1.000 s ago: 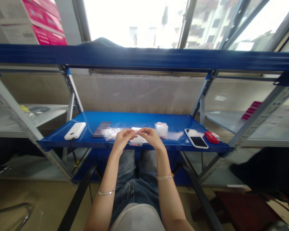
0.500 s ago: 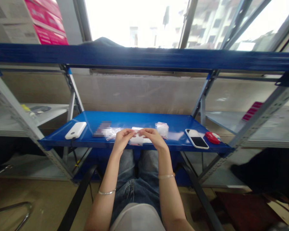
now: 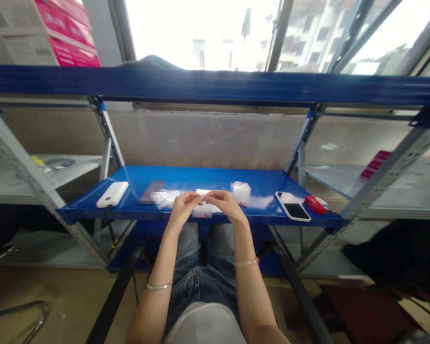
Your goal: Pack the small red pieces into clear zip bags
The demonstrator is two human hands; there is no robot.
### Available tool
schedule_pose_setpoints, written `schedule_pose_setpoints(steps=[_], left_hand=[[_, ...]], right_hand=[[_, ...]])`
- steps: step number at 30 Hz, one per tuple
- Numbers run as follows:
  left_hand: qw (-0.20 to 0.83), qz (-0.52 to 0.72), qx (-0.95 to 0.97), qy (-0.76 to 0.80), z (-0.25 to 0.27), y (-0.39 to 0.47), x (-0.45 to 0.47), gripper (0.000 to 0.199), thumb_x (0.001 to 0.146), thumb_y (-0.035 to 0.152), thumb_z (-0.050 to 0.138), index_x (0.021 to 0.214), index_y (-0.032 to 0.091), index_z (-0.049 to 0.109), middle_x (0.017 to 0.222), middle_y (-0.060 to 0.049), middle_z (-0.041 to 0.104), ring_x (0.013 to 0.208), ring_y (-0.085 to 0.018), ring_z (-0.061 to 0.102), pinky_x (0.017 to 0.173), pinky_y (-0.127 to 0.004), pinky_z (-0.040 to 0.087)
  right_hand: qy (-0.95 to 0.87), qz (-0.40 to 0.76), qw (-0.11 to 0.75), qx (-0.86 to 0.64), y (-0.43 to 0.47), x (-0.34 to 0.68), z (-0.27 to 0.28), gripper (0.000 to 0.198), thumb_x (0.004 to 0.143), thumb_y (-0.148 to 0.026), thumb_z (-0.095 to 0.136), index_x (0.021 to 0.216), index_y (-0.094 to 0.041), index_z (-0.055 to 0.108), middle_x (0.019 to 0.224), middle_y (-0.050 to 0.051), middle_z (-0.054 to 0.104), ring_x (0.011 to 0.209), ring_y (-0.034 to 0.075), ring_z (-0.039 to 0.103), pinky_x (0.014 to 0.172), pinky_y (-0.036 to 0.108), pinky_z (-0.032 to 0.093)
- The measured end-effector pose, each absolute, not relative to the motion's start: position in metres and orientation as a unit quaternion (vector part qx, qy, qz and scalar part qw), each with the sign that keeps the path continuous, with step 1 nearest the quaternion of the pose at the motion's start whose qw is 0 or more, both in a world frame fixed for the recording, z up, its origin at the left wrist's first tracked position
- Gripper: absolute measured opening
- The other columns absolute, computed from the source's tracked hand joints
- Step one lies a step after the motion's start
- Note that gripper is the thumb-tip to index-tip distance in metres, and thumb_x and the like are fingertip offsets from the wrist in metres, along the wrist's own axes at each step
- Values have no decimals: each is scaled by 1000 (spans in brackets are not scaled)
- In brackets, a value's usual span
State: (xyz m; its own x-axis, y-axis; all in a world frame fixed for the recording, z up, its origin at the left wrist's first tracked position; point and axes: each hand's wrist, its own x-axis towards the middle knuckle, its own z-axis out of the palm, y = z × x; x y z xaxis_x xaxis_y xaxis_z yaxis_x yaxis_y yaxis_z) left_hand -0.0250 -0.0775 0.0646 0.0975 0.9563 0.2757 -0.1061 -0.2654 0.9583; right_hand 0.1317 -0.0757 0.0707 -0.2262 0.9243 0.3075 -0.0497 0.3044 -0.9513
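My left hand and my right hand meet fingertip to fingertip over the front edge of the blue shelf. Both are closed in a pinch, and whatever small item is between the fingertips cannot be made out. Just below them a white sheet or packet, with what looks like a clear plastic bag, lies at the shelf edge, partly covered by the hands. Left of my left hand is a clear zip bag. A stack of clear zip bags lies beyond my right hand.
The blue shelf holds a white device with a cable and a blurred-out item on the left. On the right are a phone and a red-and-white object. A blue beam crosses above.
My right hand has shifted slightly left, bringing its fingertips against those of my left hand. My left hand and the things on the shelf stay in place.
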Motion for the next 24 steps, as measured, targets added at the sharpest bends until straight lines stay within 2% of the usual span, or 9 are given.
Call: schedule_pose_setpoints(steps=[4, 10, 18, 24], left_hand=[[475, 556, 571, 374, 64, -76, -24, 30, 61, 39, 74, 74, 14, 64, 66, -4, 69, 68, -17, 64, 70, -28, 47], [470, 536, 589, 381, 62, -74, -22, 28, 60, 38, 75, 70, 13, 67, 67, -5, 69, 68, -17, 64, 70, -29, 47], [475, 535, 587, 379, 62, -74, -23, 26, 60, 37, 75, 69, 13, 68, 66, -5, 70, 67, -17, 64, 70, -28, 48], [470, 538, 588, 379, 61, -73, -28, 27, 61, 37, 74, 73, 13, 69, 68, -6, 71, 67, -18, 66, 69, -28, 48]], right_hand=[[-653, 477, 485, -333, -77, 132, 74, 16, 69, -31, 65, 73, -15, 64, 73, 3, 67, 75, 15, 60, 76, 28, 43], [-678, 448, 448, -372, -73, 134, 71, 14, 71, -30, 59, 69, -16, 59, 65, -1, 61, 63, 12, 55, 63, 24, 40], [-722, 386, 417, -395, -70, 133, 66, 32, 79, -40, 50, 59, -16, 55, 53, -3, 52, 53, 9, 45, 55, 22, 34], [-740, 384, 391, -390, -74, 141, 69, 47, 78, -54, 52, 51, -17, 46, 46, -5, 39, 47, 7, 34, 48, 22, 27]])
